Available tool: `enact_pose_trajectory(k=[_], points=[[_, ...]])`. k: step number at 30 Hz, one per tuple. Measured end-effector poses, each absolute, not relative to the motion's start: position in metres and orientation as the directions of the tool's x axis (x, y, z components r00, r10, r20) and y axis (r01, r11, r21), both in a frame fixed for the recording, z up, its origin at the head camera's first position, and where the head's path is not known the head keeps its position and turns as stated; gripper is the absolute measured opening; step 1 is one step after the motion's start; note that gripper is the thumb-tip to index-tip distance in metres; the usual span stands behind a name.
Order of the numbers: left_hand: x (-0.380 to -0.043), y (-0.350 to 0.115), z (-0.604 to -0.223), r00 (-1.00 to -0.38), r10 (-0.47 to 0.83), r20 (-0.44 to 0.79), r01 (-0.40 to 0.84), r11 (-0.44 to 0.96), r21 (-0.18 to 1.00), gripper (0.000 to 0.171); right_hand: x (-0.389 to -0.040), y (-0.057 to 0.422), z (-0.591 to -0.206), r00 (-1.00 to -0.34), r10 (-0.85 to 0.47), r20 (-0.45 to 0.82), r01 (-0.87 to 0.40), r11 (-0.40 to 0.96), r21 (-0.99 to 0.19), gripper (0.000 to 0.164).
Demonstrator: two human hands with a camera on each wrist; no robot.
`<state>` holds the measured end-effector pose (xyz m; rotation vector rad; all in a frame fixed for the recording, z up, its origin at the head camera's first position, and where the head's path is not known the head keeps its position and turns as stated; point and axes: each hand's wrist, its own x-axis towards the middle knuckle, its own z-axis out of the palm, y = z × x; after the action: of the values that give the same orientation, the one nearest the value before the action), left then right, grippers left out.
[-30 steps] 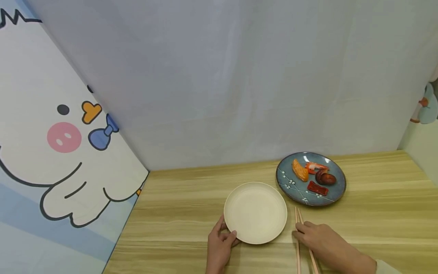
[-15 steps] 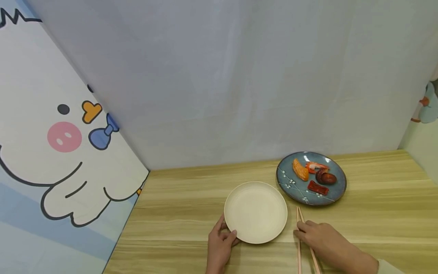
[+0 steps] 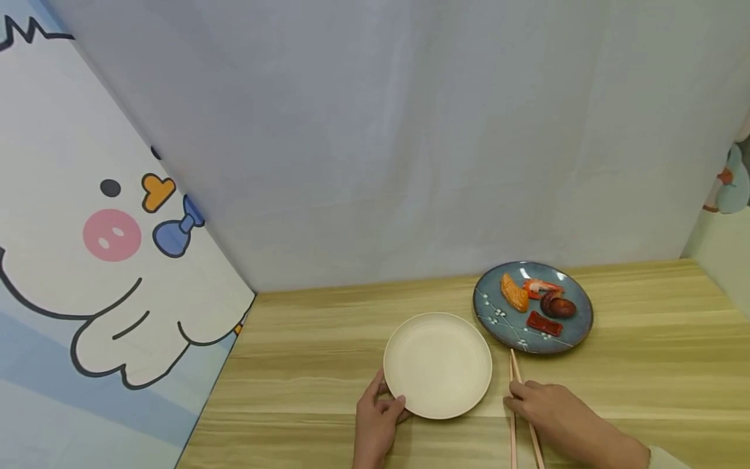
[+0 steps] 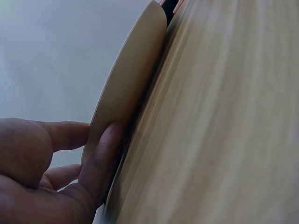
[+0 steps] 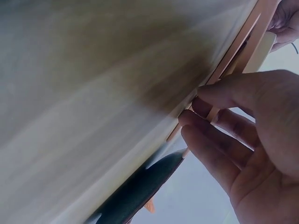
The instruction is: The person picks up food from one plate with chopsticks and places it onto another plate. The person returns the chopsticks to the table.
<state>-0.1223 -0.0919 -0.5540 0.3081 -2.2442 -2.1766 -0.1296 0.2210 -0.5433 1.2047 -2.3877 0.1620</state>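
Observation:
A round cream plate (image 3: 438,365) lies on the table in the head view. My left hand (image 3: 375,418) holds its lower left rim; in the left wrist view, thumb and fingers (image 4: 100,161) pinch the plate's edge. To the right, my right hand (image 3: 553,412) pinches a pair of light wooden chopsticks (image 3: 513,433) lying low along the table. Their tips point at the near edge of a blue-grey plate (image 3: 571,333). On that plate are an orange salmon-like slice (image 3: 514,292), a shrimp (image 3: 541,287), a dark red block (image 3: 544,324) and brown rounded food pieces (image 3: 563,308).
Both plates rest on a wood-grain table (image 3: 305,365). A grey curtain-like backdrop (image 3: 410,163) rises behind the table's far edge. On the left stands a panel with a white cartoon bird (image 3: 53,163).
My right hand has shifted slightly to the right, and one chopstick's tip has slid forward, closer to the blue-grey plate. The left hand and cream plate stay in place.

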Motion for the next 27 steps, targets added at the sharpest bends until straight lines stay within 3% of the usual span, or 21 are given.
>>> enact_pose_trajectory(k=[27], points=[[-0.1232, -0.0910, -0.5549, -0.981, -0.135, -0.141, -0.143, 0.006, 0.990, 0.072, -0.1292, 0.2253, -0.5469, -0.501, -0.736, 0.456, -0.801, 0.594, 0.077, 0.032]])
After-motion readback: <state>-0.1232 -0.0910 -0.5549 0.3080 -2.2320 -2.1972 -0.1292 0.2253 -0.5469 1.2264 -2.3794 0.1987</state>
